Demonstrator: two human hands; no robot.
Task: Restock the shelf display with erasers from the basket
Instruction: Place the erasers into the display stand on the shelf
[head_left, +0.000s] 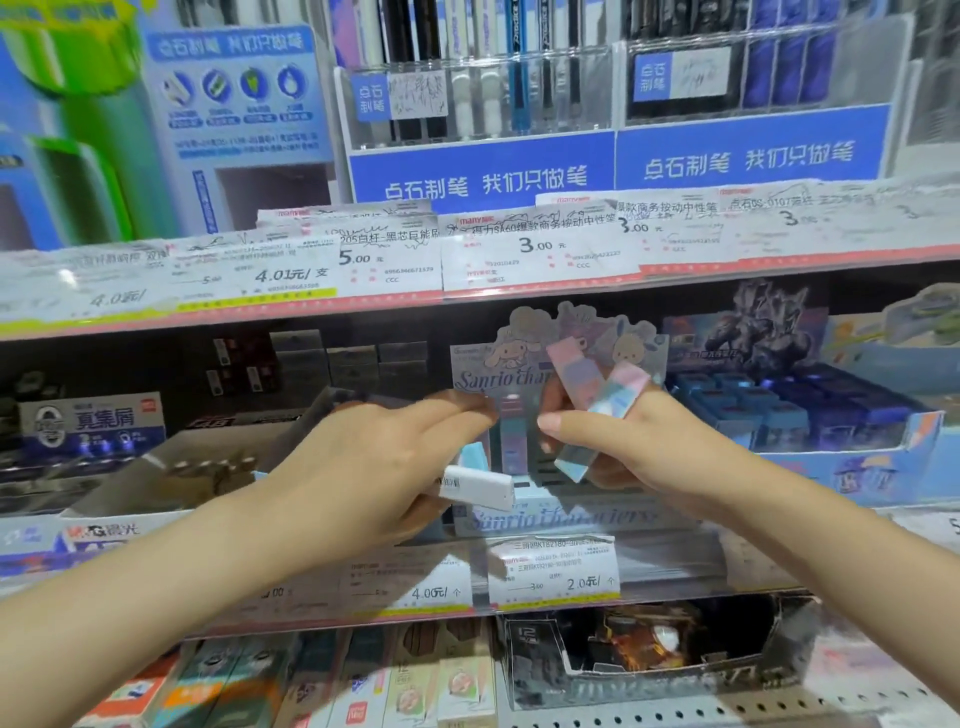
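Observation:
A pastel cartoon-character display box (561, 514) stands on the middle shelf. An upright pink-and-purple eraser (511, 436) stands in it. My left hand (374, 467) reaches to that eraser with its fingertips and holds a white eraser (480, 487) and a light blue one (474, 457) underneath. My right hand (634, 447) grips two long pastel erasers (597, 410), pink, purple and blue, fanned out in front of the box's header card. The basket is out of sight.
A dark blue eraser display box (810, 421) stands right of the pastel one, and grey and black boxes (218, 457) lie to the left. Price labels (550, 571) line the shelf edges. Pen racks (478, 104) fill the shelf above; packets (363, 680) fill the one below.

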